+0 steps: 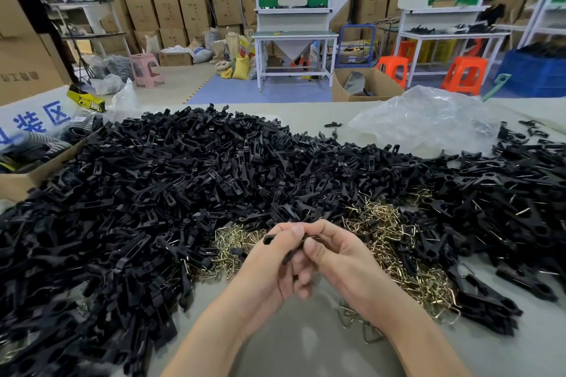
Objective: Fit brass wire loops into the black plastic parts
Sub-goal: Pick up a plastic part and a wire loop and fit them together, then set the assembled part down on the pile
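Both of my hands meet just above the table's near middle. My left hand (269, 266) grips a black plastic part (289, 249) that runs between my fingers, one end sticking out at the upper left. My right hand (333, 257) pinches the same part from the right with thumb and fingers. Any brass loop in the grip is mostly hidden by my fingers. A heap of brass wire loops (395, 242) lies right behind and beside my hands. A huge pile of black plastic parts (159, 193) covers the table on the left and behind.
More black parts with wire showing in them (505, 208) lie at the right. A crumpled clear plastic bag (428, 119) sits at the back right, a cardboard box (27, 180) at the left edge. A few loose loops (361, 324) lie under my right wrist on the grey table (291, 340).
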The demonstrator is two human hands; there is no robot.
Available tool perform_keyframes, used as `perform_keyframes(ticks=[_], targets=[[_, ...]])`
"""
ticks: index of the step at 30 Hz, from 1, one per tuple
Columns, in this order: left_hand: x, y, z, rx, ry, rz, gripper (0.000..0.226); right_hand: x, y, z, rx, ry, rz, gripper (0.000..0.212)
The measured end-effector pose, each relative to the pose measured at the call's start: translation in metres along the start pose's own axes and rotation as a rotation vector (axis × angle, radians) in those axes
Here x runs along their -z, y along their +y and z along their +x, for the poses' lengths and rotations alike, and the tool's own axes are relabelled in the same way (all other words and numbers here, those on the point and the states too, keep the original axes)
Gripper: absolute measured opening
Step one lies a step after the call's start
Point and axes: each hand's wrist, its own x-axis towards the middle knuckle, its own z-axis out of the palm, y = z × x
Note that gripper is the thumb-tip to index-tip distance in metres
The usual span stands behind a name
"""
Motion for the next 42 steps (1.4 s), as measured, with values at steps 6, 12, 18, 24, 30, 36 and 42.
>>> perform_keyframes(ticks=[6, 12, 18, 24, 30, 36, 42], targets=[[0.008, 0.001, 0.002, 0.078, -0.004, 0.075, 0.054, -0.003, -0.002, -0.002, -0.009, 0.035, -0.177, 0.027], [0.011, -0.005, 0.004, -0.033, 0.000, 0.228, 0.035, -0.010, -0.001, -0.002, 0.021, 0.014, -0.338, 0.020], [0.012, -0.009, 0.008, -0.036, 0.099, 0.248, 0.043, -0.011, -0.003, -0.001, 0.019, -0.009, -0.342, 0.025], [0.009, -0.011, 0.008, -0.045, 0.183, 0.215, 0.033, -0.010, -0.004, -0.003, 0.033, 0.009, -0.350, 0.021], [0.006, -0.009, 0.005, -0.056, 0.208, 0.222, 0.043, -0.009, -0.004, -0.003, 0.033, 0.008, -0.345, 0.023], [0.003, -0.005, 0.000, -0.087, 0.102, 0.275, 0.036, -0.010, -0.002, -0.003, 0.055, -0.034, -0.377, 0.021], [0.008, -0.007, 0.004, -0.179, 0.122, 0.363, 0.068, -0.013, -0.002, -0.004, 0.144, 0.087, -0.434, 0.016]])
